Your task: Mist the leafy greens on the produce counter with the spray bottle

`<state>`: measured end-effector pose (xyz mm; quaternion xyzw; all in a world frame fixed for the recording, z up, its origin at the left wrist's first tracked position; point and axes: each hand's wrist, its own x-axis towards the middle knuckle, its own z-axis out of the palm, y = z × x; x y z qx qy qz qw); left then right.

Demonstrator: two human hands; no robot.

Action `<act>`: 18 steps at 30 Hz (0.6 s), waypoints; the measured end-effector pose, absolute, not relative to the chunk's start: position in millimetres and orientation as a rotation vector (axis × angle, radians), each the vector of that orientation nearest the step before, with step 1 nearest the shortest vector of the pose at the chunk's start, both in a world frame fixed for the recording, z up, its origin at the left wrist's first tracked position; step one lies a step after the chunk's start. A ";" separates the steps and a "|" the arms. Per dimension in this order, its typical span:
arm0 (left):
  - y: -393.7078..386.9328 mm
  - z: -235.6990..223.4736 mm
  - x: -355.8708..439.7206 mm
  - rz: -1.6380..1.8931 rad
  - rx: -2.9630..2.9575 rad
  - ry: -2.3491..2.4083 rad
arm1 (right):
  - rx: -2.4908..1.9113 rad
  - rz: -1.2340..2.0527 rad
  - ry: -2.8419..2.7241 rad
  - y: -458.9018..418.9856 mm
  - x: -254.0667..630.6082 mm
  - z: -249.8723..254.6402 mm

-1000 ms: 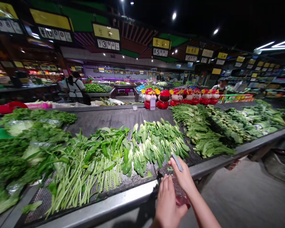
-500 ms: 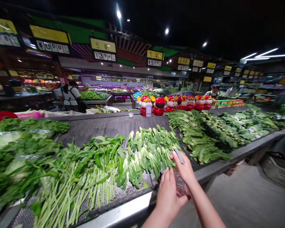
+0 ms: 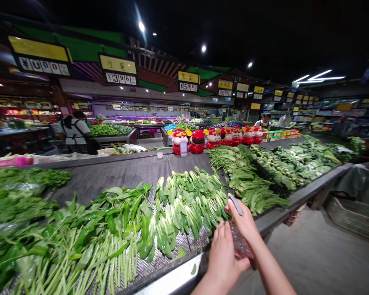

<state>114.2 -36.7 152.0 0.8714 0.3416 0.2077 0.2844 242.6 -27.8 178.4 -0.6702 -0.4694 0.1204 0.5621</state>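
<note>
My left hand (image 3: 222, 256) is curled around the near side of a shiny, reddish, see-through plastic bundle (image 3: 242, 245); what is inside it I cannot make out. Over the bundle's far side, my right hand (image 3: 243, 219) has its fingers closed, with a short grey flat strip (image 3: 235, 204) along the thumb. Both hands are at the front edge of the sloping vegetable stand. Just beyond them lie rows of small leafy greens (image 3: 184, 209) on black mesh. The palms and most fingertips are hidden.
Long-stemmed greens (image 3: 104, 233) spread to the left, more leafy vegetables (image 3: 249, 176) to the right. A metal edge (image 3: 172, 276) fronts the stand. Red figurines (image 3: 213, 138) line its back. A grey crate (image 3: 353, 217) is on the floor at right. A person in an apron (image 3: 74, 132) stands behind.
The view has turned slightly right, so the stand and signs shift left. Both hands keep their grip on the plastic bundle and grey strip, sitting slightly lower and further right in view.
</note>
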 end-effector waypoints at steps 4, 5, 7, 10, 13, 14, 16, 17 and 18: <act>-40.4 149.3 119.6 0.523 2.324 0.898 | -1.580 0.271 -1.112 -32.1 247.9 176.7; -41.8 147.7 120.2 0.527 2.320 0.894 | -1.582 0.262 -1.123 -33.2 248.6 175.6; -44.7 143.7 120.4 0.541 2.309 0.891 | -1.588 0.244 -1.135 -35.0 249.1 172.2; -47.1 137.5 118.4 0.534 2.306 0.896 | -1.602 0.260 -1.130 -35.6 247.7 165.8; -45.7 134.0 113.5 0.520 2.321 0.920 | -1.586 0.299 -1.133 -32.5 242.1 163.3; -44.7 133.7 111.0 0.523 2.323 0.938 | -1.567 0.310 -1.140 -30.9 238.9 164.0; -42.9 134.5 104.4 0.529 2.318 0.984 | -1.523 0.327 -1.159 -27.4 230.5 167.6; -42.5 135.5 100.3 0.530 2.313 1.006 | -1.507 0.332 -1.170 -25.9 225.5 170.1; -42.5 136.9 95.7 0.530 2.307 1.025 | -1.499 0.336 -1.182 -24.8 220.1 172.6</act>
